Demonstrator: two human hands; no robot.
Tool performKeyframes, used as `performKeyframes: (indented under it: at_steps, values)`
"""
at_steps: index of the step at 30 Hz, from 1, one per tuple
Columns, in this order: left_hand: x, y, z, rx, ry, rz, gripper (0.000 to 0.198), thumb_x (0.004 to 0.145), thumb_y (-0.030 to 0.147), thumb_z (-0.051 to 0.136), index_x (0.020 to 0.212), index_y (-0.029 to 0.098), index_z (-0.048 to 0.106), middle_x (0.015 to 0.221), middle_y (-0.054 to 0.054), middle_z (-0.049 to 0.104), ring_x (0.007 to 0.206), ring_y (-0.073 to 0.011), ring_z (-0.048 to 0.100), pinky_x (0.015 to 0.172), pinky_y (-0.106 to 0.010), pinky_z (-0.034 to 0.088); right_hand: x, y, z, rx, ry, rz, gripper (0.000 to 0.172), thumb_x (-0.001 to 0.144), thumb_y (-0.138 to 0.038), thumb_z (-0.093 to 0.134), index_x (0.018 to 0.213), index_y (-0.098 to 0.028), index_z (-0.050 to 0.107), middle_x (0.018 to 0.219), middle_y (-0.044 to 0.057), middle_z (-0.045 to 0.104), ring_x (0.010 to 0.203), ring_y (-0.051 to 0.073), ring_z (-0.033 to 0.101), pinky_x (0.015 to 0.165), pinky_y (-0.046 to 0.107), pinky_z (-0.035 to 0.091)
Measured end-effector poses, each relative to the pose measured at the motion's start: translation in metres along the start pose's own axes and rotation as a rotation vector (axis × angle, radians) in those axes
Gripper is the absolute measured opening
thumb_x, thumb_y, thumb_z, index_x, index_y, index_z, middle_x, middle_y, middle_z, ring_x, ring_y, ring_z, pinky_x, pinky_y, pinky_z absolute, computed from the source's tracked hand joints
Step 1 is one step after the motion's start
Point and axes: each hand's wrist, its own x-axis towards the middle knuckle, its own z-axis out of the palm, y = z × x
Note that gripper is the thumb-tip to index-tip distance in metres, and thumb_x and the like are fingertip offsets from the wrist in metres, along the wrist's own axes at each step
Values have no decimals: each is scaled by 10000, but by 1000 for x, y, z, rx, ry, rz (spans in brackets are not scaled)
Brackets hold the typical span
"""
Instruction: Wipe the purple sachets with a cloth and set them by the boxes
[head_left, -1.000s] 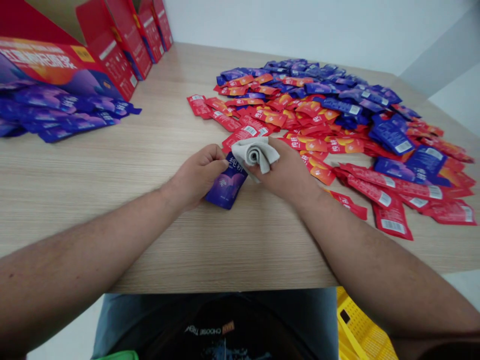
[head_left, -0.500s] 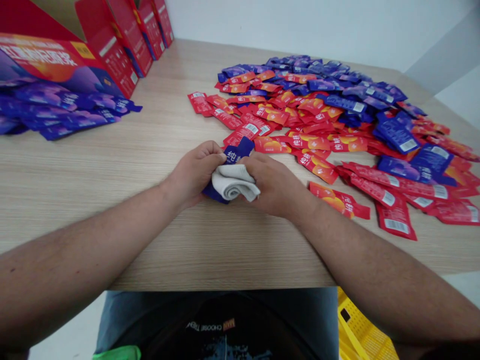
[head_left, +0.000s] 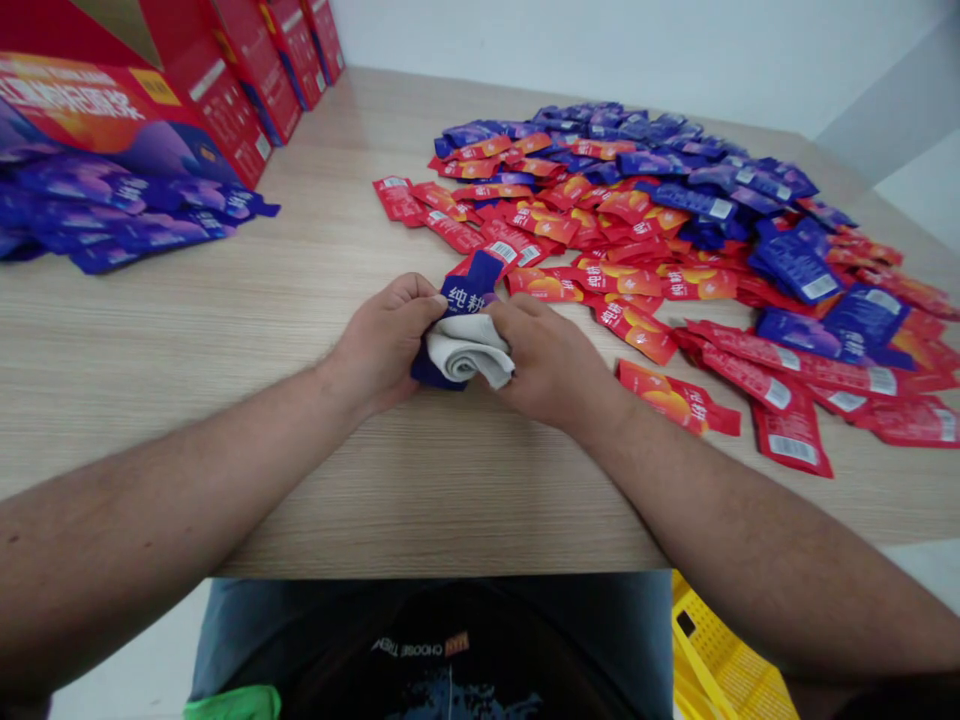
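Between my hands, just above the wooden table, is a dark blue pouch (head_left: 478,275) with white lettering, its narrow spout end pointing away from me. My left hand (head_left: 396,335) is closed on the pouch's left edge, thumb on top. A rolled, whitish cloth (head_left: 466,347) lies across the pouch's face and hides its middle. My right hand (head_left: 546,360) grips that cloth, pressing it against the pouch; its fingertips are partly hidden, so I cannot tell how far they also hold the pouch.
A wide heap of red pouches (head_left: 622,275) and blue pouches (head_left: 795,262) spreads from centre to right. More blue pouches (head_left: 135,215) are stacked at left before an open red box (head_left: 225,110), with further boxes behind. A yellow basket (head_left: 724,660) stands below the table's edge (head_left: 450,560).
The pouch has turned slightly more upright in my hands, showing more of its lettering. The cloth has shifted a little upward on it. Both hands keep their grip.
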Motion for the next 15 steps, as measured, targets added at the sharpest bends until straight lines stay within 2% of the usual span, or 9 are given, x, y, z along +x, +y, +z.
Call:
performKeyframes:
  at_steps: [4,6,9,10,13,15]
  values:
    - [0,-1,-1,72,10,10,162,800,121,588,709,206,485,542,53,439,453,-78,375,444,-218,280,-1,-3,0,41,-132,-142,248,885,-281,621,1116,-193,621,1085,96,652,961,243,593,751,322,463]
    - [1,-2,-1,70,5,13,154,811,135,587,722,209,485,547,52,448,456,-78,385,448,-215,288,-1,-3,0,33,-120,-120,247,885,-273,619,1119,-195,623,1088,97,653,968,246,598,754,324,466]
    - [1,-3,-1,32,10,12,157,827,135,579,743,214,472,574,49,472,472,-84,429,472,-216,340,-1,-3,-1,6,-10,5,254,900,-311,616,1119,-182,623,1077,109,653,977,259,598,768,337,468]
    - [1,-3,-2,30,9,10,160,828,132,580,744,214,472,575,49,472,473,-85,431,470,-217,339,-1,-3,-1,6,-11,6,256,901,-313,616,1120,-181,623,1074,109,652,979,260,598,768,337,468]
    - [2,-3,-3,46,-1,18,167,822,121,585,727,208,480,550,54,446,459,-79,391,437,-216,288,-1,-2,0,30,-123,-112,257,885,-280,619,1126,-191,622,1093,99,650,974,249,601,747,325,465]
    - [2,-2,-3,24,-3,26,169,819,111,577,718,206,479,541,54,438,459,-80,385,430,-218,282,-1,-1,0,39,-132,-123,263,880,-272,620,1130,-191,625,1096,98,651,966,245,606,748,326,466]
